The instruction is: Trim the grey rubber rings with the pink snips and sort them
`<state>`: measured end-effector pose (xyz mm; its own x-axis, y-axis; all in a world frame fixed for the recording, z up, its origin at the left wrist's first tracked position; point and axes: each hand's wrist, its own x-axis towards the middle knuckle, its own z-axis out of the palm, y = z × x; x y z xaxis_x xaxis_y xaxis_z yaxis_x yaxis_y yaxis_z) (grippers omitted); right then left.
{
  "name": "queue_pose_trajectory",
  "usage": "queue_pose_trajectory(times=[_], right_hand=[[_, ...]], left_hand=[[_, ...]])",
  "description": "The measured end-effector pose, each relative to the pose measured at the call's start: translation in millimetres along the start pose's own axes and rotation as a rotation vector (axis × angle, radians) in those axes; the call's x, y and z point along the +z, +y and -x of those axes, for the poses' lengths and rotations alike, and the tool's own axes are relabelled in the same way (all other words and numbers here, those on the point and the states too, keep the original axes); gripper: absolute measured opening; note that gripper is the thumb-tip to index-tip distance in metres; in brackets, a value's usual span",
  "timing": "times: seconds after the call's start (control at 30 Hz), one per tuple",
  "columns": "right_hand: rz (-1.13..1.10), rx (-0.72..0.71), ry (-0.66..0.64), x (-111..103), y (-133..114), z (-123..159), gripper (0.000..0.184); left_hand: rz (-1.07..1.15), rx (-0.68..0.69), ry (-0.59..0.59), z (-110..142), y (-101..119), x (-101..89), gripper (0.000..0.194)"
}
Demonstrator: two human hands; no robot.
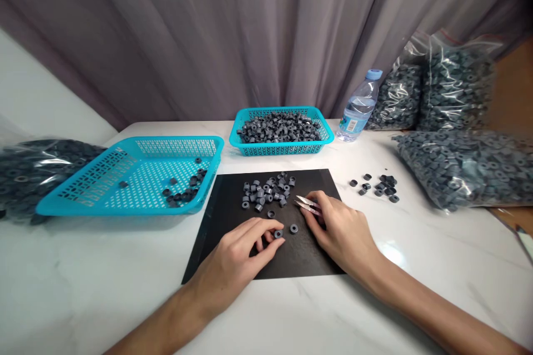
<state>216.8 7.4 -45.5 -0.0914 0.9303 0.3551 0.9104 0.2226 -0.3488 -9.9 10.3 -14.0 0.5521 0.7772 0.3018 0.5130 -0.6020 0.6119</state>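
Note:
Between thumb and fingertips, my left hand pinches a small grey ring just above the black mat. Another grey ring with a hole lies on the mat a little to its right. My right hand is closed around a pair of thread snips, whose two pointed blades stand apart and face left. Beyond both hands, a loose pile of grey rings covers the upper middle of the mat. One single ring sits between that pile and my left hand.
A blue basket at left holds several rings; a second blue basket at the back is full of them. Right of it stands a water bottle. Loose rings and stuffed plastic bags lie right; another bag lies left.

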Motion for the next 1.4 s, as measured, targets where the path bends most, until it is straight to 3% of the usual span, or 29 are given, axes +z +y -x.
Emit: queue_pose_trajectory(times=[0.17,0.5,0.87,0.97,1.07,1.2,1.4], right_hand=[[0.046,-0.019,0.036,1.1,1.0,1.4,0.019],[0.126,-0.051,0.025,1.6,2.0,3.7,0.022],[0.158,-0.092,0.055,2.7,-0.4,3.5,0.031],[0.137,-0.082,0.025,3.4,-1.0,2.6,0.032],[0.115,-0.067,0.012,4.2,-0.5,1.7,0.031],[0.091,-0.068,-0.015,4.0,0.2,0.0,0.028],[0.077,-0.007,-0.044,4.6,1.1,-2.1,0.021]], left_hand=[[0.010,-0.017,0.022,0.0,3.0,0.3,0.019],[-0.108,0.118,-0.009,1.5,2.3,-0.4,0.015],[-0.028,-0.151,-0.127,-1.8,-0.4,1.0,0.019],[-0.068,-0.085,-0.103,-1.9,-0.3,0.9,0.031],[-0.155,0.092,-0.072,-3.7,6.6,1.5,0.033],[-0.194,0.288,-0.185,-9.4,22.6,6.3,0.045],[-0.091,0.232,-0.376,-9.7,34.2,15.1,0.062]])
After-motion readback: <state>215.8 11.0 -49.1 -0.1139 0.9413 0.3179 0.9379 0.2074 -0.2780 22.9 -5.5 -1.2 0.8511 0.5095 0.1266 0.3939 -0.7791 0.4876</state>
